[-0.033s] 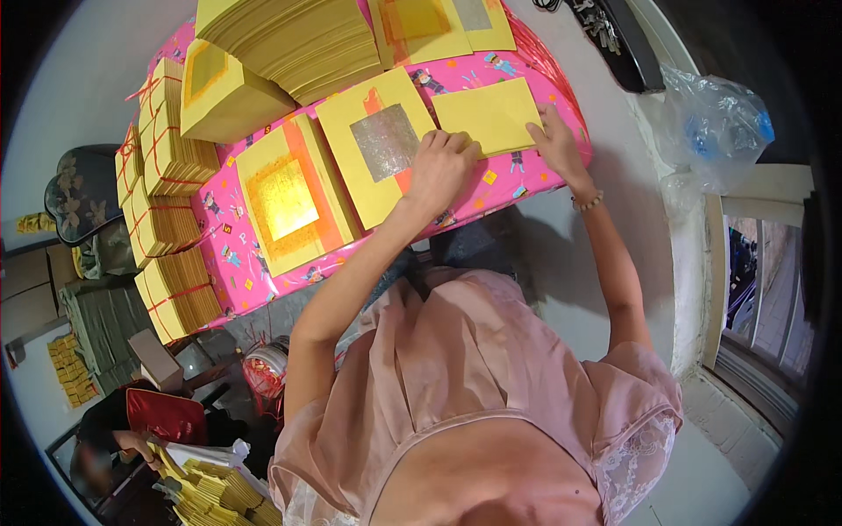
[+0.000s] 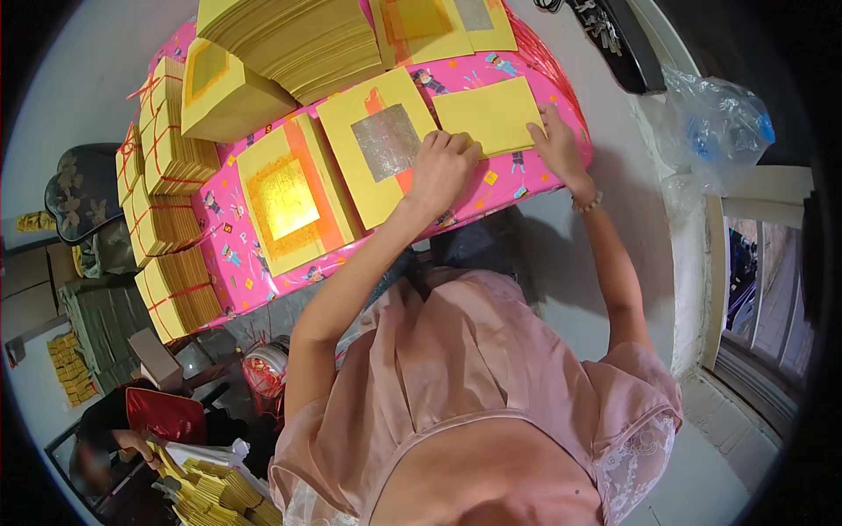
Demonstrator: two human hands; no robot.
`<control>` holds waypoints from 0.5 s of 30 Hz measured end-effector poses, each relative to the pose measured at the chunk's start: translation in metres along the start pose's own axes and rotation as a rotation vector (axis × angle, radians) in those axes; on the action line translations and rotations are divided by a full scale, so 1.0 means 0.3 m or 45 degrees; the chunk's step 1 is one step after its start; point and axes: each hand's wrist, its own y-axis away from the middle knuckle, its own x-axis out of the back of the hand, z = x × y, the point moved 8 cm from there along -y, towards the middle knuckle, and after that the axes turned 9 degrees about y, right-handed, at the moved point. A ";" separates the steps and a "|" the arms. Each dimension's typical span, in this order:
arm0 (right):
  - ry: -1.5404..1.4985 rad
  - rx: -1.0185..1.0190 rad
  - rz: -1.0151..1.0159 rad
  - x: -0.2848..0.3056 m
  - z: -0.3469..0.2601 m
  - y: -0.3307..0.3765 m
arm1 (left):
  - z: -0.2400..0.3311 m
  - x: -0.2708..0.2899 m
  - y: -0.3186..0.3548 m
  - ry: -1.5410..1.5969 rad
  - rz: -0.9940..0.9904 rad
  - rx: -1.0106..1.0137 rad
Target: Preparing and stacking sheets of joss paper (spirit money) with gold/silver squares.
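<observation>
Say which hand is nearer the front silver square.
Left. The left hand is by the right edge of the silver square; the right hand is farther right, at the right end of the yellow paper.

Pale wall (image 2: 96,96), dark floral chair (image 2: 81,197) left; barred opening (image 2: 765,276) right.

Yellow paper (image 2: 489,114) partly behind left hand (image 2: 445,168)

i wear a loose top (image 2: 438,351) of dusty pink cloth, a little shiny. soft pleats (image 2: 421,373) run down from the neckline (image 2: 474,414), which is round and wide and has a narrow sewn edge. the sleeves (image 2: 631,377) are short and wide, with pale lace (image 2: 633,447). on my right hand (image 2: 560,151), at the wrist, there is a bracelet (image 2: 588,204) of round, light beads.
</observation>
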 end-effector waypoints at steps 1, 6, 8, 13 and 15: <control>-0.004 0.008 -0.007 0.010 -0.053 0.006 | -0.002 -0.009 0.006 -0.038 0.007 -0.009; 0.706 0.321 0.285 0.051 -0.203 0.045 | 0.015 -0.005 -0.004 -0.043 -0.010 -0.002; 0.697 0.322 0.259 0.047 -0.192 0.049 | 0.020 0.008 -0.004 -0.042 -0.016 0.016; 0.647 0.378 0.234 0.061 -0.205 0.033 | 0.028 0.117 0.031 0.337 0.157 -0.012; 0.683 0.515 0.390 0.116 -0.303 0.037 | 0.004 0.172 0.073 0.373 0.162 0.027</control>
